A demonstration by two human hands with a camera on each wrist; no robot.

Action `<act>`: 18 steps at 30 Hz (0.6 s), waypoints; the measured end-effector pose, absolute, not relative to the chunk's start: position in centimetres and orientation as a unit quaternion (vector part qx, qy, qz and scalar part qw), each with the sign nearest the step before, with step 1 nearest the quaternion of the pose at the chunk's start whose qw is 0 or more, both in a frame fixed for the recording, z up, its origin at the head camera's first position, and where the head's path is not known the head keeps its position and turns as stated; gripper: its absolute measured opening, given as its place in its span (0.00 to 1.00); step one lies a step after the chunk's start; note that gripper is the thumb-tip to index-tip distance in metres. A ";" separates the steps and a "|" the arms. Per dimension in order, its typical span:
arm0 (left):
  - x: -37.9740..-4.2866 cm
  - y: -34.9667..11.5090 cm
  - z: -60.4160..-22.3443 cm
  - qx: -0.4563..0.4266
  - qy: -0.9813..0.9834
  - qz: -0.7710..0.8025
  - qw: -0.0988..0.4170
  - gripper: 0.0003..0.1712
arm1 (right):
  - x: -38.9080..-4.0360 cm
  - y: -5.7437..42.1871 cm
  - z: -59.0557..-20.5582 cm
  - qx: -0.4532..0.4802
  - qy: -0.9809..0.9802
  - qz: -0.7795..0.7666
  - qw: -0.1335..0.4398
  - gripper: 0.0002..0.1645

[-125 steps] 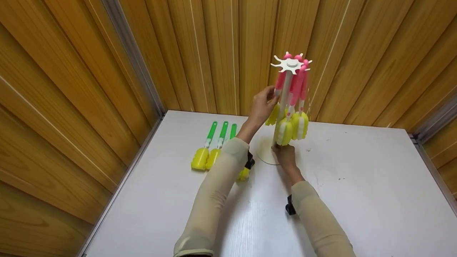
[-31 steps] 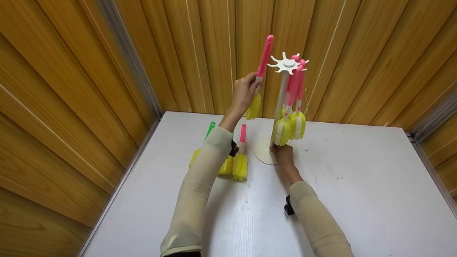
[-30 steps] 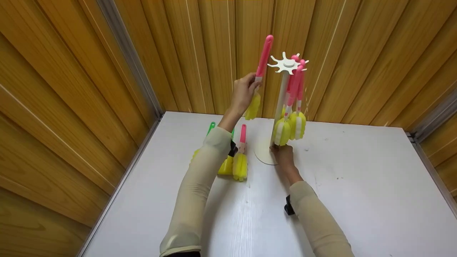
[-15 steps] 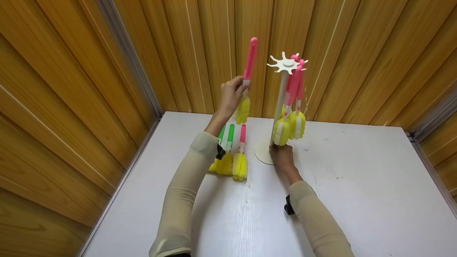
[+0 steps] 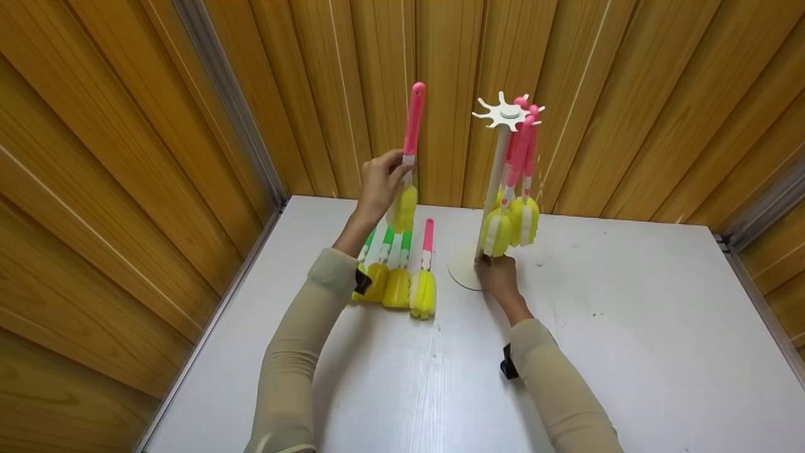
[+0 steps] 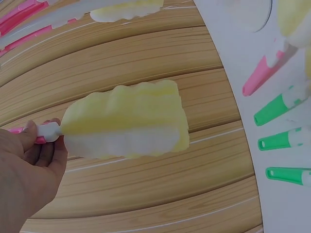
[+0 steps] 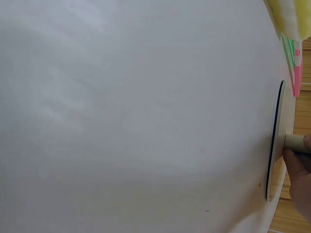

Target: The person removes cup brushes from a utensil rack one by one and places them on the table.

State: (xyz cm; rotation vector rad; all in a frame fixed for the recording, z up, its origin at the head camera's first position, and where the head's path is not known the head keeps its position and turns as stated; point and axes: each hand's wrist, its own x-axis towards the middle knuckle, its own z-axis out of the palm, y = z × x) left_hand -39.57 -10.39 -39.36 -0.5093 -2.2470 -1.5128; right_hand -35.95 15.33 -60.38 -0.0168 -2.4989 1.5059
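Note:
My left hand point(image 5: 379, 184) pinches a pink-handled sponge bottle brush point(image 5: 414, 119) by the white neck below its handle. The brush is upright, handle up, left of the rack and above the row of brushes. In the left wrist view its yellow-and-white sponge head point(image 6: 126, 121) points away from the fingers. My right hand point(image 5: 501, 277) grips the foot of the white rack's pole point(image 5: 497, 163), just over the round base point(image 5: 462, 270). Several pink-handled brushes point(image 5: 519, 154) hang from the right side of the rack's hooked top point(image 5: 494, 113).
On the white table point(image 5: 604, 352), one pink-handled brush point(image 5: 423, 292) lies beside several green-handled brushes point(image 5: 397, 289), sponge ends toward me. The left arm partly covers the row. Wood-panelled walls point(image 5: 352, 94) stand behind and at the sides.
My left hand has taken a pink-handled brush off the rack's left side. Over the last second it has carried it left and lower. The right hand has stayed on the pole.

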 end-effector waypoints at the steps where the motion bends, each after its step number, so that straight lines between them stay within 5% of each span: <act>1: -39.4 -10.7 -39.5 -0.182 -0.799 -0.542 0.189 0.16 | -35.9 15.3 -60.4 -0.008 -0.847 0.520 0.107 0.05; 18: -37.1 -15.7 -42.3 -0.108 -0.809 -0.548 0.182 0.15 | -36.1 15.2 -60.8 0.009 -0.835 0.533 0.134 0.12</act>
